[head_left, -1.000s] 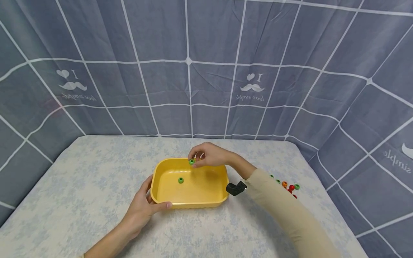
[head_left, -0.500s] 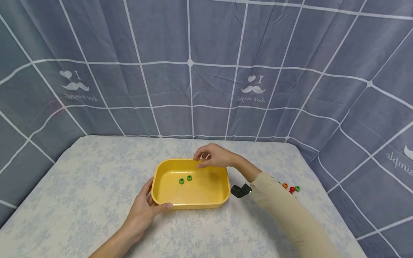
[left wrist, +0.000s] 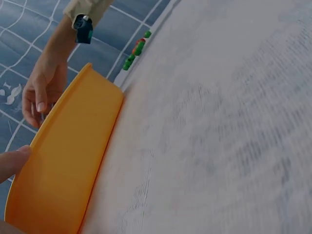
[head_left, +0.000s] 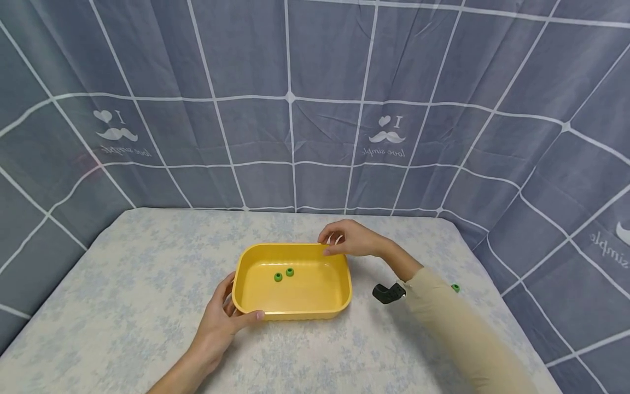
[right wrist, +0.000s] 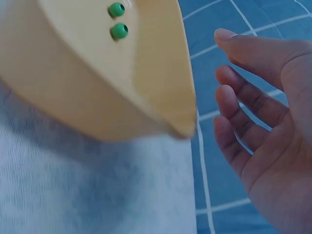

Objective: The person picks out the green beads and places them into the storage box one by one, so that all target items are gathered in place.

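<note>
A yellow tray sits mid-table with two green beads lying side by side on its floor. My left hand grips the tray's front left corner, thumb over the rim. My right hand hovers at the tray's back right corner, fingers loosely curled and holding nothing. The right wrist view shows the same two beads in the tray and the relaxed, empty fingers. In the left wrist view the tray's outer wall fills the left side, with my right hand behind it.
A green bead lies on the table right of my right sleeve; several green and red beads show near the table's far edge. A black wrist camera hangs under my right forearm. Grey checked cloth walls surround the table.
My right hand let go of the green bead, which now lies in the tray beside the first. The hand then moved right to the tray's back right corner. The left hand stayed put.
</note>
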Demonstrator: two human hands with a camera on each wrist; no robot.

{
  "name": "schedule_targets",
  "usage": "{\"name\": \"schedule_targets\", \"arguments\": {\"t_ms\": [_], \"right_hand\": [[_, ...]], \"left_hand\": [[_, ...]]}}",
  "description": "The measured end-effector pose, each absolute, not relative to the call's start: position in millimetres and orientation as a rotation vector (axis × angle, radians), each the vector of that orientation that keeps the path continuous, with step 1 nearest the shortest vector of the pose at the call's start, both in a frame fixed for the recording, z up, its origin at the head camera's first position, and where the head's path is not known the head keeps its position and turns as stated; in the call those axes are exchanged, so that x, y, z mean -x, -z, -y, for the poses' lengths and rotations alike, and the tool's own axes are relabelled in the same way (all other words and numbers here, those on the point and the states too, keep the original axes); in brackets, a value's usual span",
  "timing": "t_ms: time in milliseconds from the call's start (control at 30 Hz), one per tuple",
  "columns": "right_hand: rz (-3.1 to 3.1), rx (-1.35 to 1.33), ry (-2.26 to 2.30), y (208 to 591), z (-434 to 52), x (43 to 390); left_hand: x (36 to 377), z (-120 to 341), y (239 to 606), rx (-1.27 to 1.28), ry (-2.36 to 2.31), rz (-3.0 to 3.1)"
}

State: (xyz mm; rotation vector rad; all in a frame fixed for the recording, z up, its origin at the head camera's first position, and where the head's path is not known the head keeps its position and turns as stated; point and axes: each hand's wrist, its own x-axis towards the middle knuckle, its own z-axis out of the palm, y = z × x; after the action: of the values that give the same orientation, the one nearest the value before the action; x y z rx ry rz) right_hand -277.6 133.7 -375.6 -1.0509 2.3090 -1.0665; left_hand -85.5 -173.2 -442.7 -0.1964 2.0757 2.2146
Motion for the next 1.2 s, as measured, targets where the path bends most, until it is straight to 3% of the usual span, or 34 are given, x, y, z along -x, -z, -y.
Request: {"name": "schedule_targets", "arguments": {"t_ms": [633, 1200], "right_hand": [[-2.452, 0.837, 1.111, 370, -233, 270], [-2.485, 0.514, 1.152, 400, -342, 256]], "left_hand": [[79, 166, 450, 0.307, -2.353, -1.992], [75, 160, 442, 0.365, -2.371, -1.956]]}}
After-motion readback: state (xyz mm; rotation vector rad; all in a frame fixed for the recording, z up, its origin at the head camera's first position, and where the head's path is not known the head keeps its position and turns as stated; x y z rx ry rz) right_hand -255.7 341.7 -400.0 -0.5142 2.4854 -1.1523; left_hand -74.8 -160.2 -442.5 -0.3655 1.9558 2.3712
